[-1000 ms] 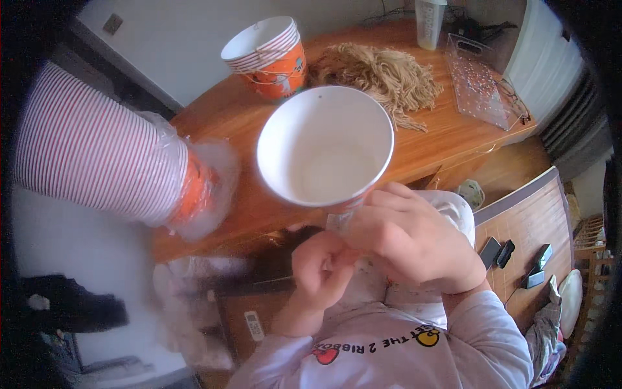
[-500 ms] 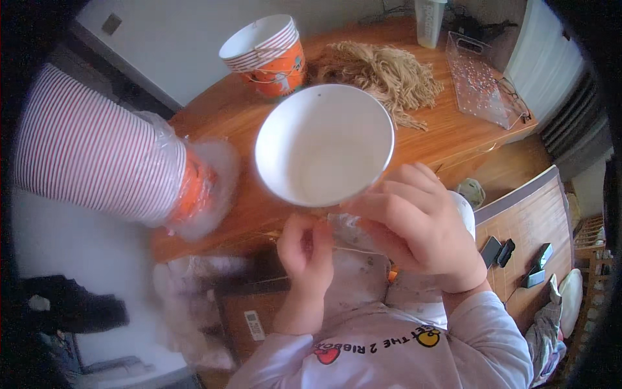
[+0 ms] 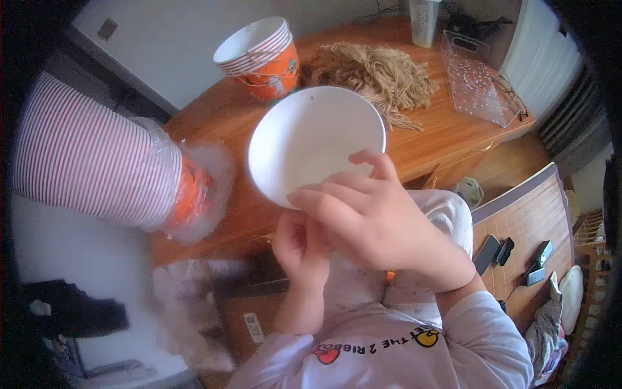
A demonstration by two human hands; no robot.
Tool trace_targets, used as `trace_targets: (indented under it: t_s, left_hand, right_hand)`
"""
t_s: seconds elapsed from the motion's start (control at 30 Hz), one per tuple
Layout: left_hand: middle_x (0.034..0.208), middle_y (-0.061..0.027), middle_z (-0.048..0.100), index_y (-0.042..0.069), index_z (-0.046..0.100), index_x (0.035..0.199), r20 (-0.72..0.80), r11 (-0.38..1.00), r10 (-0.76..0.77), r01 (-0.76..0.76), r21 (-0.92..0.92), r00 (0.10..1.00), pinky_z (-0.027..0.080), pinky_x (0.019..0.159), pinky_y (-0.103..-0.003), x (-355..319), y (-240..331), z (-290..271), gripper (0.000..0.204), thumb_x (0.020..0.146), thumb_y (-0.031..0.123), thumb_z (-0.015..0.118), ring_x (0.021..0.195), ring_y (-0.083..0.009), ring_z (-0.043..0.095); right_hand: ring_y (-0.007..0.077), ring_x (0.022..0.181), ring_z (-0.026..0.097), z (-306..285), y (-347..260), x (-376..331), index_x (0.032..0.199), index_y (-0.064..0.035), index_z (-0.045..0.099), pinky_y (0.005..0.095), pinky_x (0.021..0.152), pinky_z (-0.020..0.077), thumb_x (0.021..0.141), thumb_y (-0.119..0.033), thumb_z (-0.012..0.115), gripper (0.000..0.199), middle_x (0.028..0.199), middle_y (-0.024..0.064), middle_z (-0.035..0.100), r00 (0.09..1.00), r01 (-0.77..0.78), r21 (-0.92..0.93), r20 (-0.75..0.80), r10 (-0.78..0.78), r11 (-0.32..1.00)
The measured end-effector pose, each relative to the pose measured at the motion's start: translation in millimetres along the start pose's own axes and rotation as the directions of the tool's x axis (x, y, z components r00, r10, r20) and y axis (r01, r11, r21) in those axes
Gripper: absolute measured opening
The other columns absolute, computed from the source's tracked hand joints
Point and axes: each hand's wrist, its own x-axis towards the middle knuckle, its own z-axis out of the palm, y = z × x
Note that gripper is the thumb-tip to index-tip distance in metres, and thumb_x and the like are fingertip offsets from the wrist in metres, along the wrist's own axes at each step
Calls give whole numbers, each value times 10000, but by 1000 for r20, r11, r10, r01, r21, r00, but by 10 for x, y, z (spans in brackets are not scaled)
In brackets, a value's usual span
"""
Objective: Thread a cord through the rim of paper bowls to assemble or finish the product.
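A white paper bucket (image 3: 304, 129) stands tilted with its open mouth facing me, and a small dark hole shows near its far rim. Below the near rim, my left hand (image 3: 301, 249) is closed, thumb and fingers pinched together against the bucket. My right hand (image 3: 382, 214) reaches across the near rim. Its forward fingertips are bent at the rim beside my left hand, while other fingers are raised over the bucket's inside. The right thumb and whatever those fingers pinch are hidden.
Orange-and-white nested buckets (image 3: 262, 61) with cord handles stand at the back of the wooden table (image 3: 440, 139). Beside them lies a bundle of tan cords (image 3: 389, 74). A tall stack of buckets (image 3: 97, 155) in clear plastic leans at left. A clear tray (image 3: 473, 84) sits far right.
My right hand has moved left and up over the near rim, its fingers now across the bucket's inside. The whole view shifts slightly; my left hand stays pinched under the rim.
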Motion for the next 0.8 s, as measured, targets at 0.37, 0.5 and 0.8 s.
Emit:
trace_targets:
  t_s: [0.37, 0.5, 0.8]
  left_hand:
    - [720, 5, 588, 30, 564, 827, 15, 993, 38, -40, 111, 999, 423, 570, -220, 24, -41, -105, 149, 909, 113, 657, 634, -58, 515]
    - [704, -19, 610, 9, 571, 834, -14, 994, 66, -65, 92, 998, 454, 545, -226, 37, -50, -101, 150, 895, 98, 676, 616, -71, 554]
    - [789, -77, 630, 6, 569, 854, 21, 970, 223, -224, 91, 975, 482, 565, -236, 29, -95, -157, 117, 888, 68, 663, 630, -110, 588]
  right_hand:
    - [194, 893, 654, -86, -62, -5, 1168, -106, 561, 446, 926, 382, 736, -64, 660, 445, 909, 21, 653, 992, -91, 146, 98, 77, 985]
    - [195, 907, 648, -75, -48, -8, 1153, -98, 566, 395, 896, 393, 752, -32, 669, 419, 936, 21, 657, 994, -106, 246, 51, 97, 964]
    - [203, 814, 645, -60, 2, -19, 1057, -74, 624, 323, 794, 431, 752, 29, 720, 336, 928, 41, 676, 975, -163, 419, -68, 210, 893]
